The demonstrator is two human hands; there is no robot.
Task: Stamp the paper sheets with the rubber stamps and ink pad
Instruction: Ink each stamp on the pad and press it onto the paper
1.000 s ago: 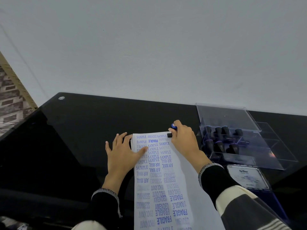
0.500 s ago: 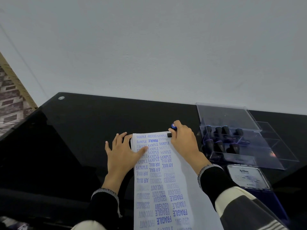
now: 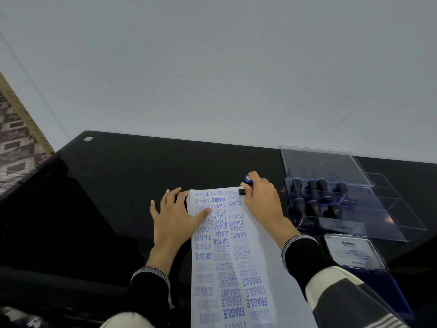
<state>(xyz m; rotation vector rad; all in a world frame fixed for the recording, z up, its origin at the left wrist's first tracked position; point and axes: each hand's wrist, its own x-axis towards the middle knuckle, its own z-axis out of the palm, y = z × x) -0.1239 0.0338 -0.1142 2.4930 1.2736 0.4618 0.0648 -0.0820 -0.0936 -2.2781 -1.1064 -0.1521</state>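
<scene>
Sheet (image 3: pixel 236 268) cut off at bottom edge; stamp (image 3: pixel 247 183) mostly hidden in right hand (image 3: pixel 262 200); ink pad (image 3: pixel 354 253) label illegible.

White paper sheet (image 3: pixel 236 256), covered in blue stamp prints — some deep blue, some faded pale. The stamp (image 3: pixel 247 183) shows a blue cap over a black base. Glossy black table (image 3: pixel 118 185), pale grey-white wall (image 3: pixel 212 67). Clear case (image 3: pixel 343 197) with black-handled stamps (image 3: pixel 314 195) inside. Ink pad (image 3: pixel 354 254) — white label, blue edge. Black sleeves (image 3: pixel 305 259) with white-flecked cuffs.
</scene>
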